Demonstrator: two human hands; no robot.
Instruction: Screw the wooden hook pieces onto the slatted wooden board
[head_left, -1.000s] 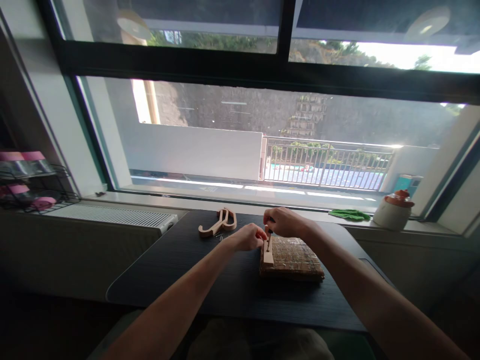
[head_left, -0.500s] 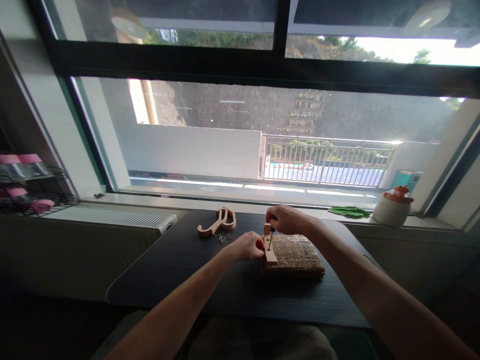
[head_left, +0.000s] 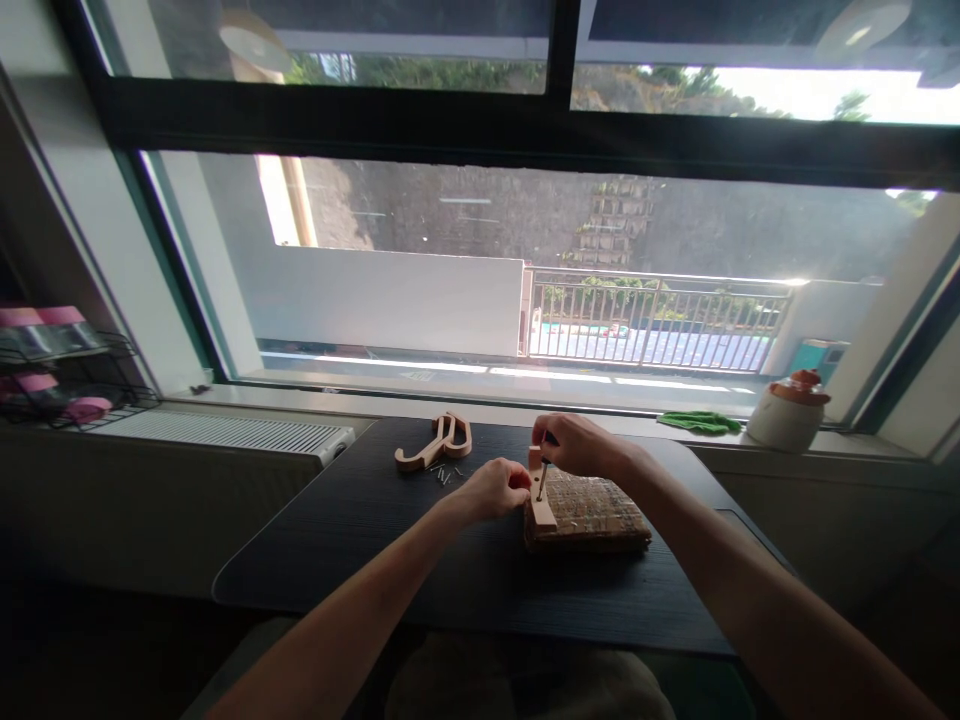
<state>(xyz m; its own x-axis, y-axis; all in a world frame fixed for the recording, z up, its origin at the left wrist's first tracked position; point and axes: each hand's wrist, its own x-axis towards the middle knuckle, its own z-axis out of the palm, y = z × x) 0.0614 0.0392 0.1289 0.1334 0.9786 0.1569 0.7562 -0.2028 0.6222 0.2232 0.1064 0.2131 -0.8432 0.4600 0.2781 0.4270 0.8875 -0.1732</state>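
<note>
My right hand [head_left: 574, 443] is closed around the handle of a screwdriver [head_left: 542, 482]. Its shaft points down, the tip at a hole in a pale wooden piece [head_left: 544, 515]. That piece lies along the left edge of a brown, woven-looking block [head_left: 592, 505], which rests on the dark table. At the wooden piece's left side, my left hand [head_left: 499, 488] pinches its edge with bent fingers. Another dark hole shows higher up on the wood. Whether a screw sits under the tip is too small to tell.
Curved wooden hooks [head_left: 439, 445] lie at the back left of the dark table [head_left: 337, 550], with several small screws [head_left: 445, 474] beside them. A radiator [head_left: 247, 437] stands at left. On the windowsill are a green cloth [head_left: 697, 423] and a white jar [head_left: 786, 415] with an orange-brown top.
My right hand has turned slightly on the screwdriver and sits a touch lower. My left hand keeps its hold on the wooden piece. The block has shifted very slightly in view.
</note>
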